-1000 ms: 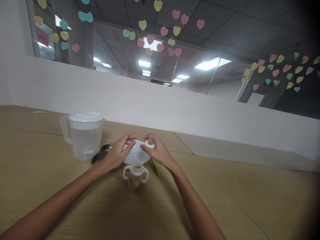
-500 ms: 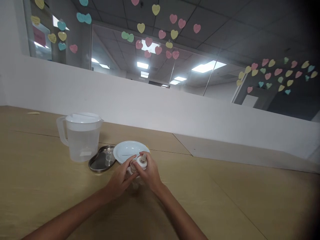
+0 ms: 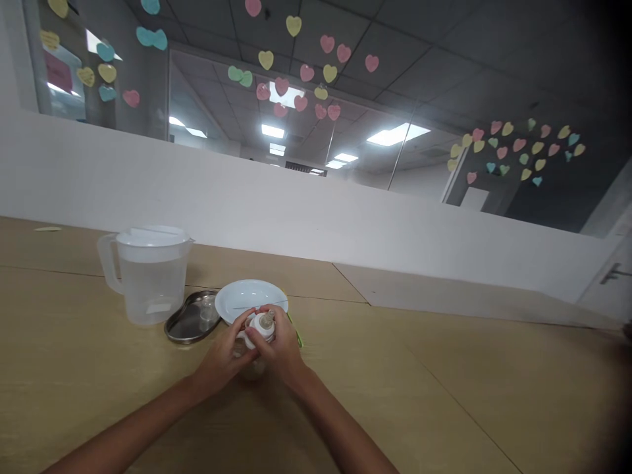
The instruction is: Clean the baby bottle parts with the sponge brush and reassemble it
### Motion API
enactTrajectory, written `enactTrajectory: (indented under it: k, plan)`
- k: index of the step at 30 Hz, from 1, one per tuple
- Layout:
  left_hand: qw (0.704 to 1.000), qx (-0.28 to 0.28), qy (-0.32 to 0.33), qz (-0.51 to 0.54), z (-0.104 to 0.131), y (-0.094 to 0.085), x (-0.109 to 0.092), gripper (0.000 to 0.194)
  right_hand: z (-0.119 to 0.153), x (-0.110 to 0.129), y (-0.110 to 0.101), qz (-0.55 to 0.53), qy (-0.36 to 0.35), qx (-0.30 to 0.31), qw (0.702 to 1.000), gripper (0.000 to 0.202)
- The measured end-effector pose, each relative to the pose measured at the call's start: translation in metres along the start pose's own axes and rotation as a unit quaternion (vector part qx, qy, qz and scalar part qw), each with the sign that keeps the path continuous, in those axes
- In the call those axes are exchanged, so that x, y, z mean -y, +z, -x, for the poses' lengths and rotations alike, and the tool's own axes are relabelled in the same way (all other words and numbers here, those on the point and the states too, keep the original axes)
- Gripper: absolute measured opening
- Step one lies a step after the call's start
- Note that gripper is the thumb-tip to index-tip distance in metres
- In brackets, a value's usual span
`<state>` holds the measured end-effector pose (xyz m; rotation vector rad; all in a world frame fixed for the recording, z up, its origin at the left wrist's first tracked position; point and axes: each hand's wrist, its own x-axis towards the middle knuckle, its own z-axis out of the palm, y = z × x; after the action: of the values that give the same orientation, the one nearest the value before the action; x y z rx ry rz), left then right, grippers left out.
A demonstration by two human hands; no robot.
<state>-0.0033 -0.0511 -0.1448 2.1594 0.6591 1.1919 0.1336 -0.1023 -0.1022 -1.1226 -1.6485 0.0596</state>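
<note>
My left hand point(image 3: 224, 355) is wrapped round a clear baby bottle point(image 3: 253, 368), whose body is mostly hidden below my fingers. My right hand point(image 3: 282, 349) grips the bottle's white collar point(image 3: 259, 327), from which a translucent teat point(image 3: 267, 319) points up and right. The collar sits over the bottle's mouth; whether it is threaded on cannot be seen. Both hands meet in front of a white dish point(image 3: 251, 291), which has a thin clear stick or tube lying in it.
Left of the dish lies a kidney-shaped metal tray point(image 3: 185, 324) with a small clear item in it. Further left stands a lidded plastic jug point(image 3: 154, 283). A yellow-green strip point(image 3: 296, 331) shows behind my right hand. A white wall point(image 3: 276, 204) bounds the table.
The collar with the teat has moved from beside the bottle's mouth to over it. The view has shifted slightly, and the yellow-green strip shows more.
</note>
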Motion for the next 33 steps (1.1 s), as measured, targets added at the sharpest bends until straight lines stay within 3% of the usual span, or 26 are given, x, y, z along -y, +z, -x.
enactTrajectory:
  k: [8, 16, 28, 33]
  plan:
    - [0.999, -0.019, -0.009, 0.03, -0.002, 0.001, -0.005, 0.065, 0.0, 0.0, 0.003, -0.007, -0.042, -0.006, 0.999, 0.027]
    - [0.999, -0.005, 0.002, 0.031, -0.003, -0.001, -0.005, 0.064, 0.0, 0.0, 0.002, 0.001, -0.006, 0.001, 1.0, 0.03]
    - [0.999, -0.009, 0.002, 0.036, -0.002, -0.005, -0.011, 0.04, -0.001, -0.004, 0.0, 0.046, -0.01, -0.005, 0.999, 0.026]
    - [0.996, -0.03, -0.023, 0.08, -0.004, -0.004, -0.013, 0.043, 0.0, -0.004, 0.002, 0.032, -0.005, 0.015, 0.999, 0.028]
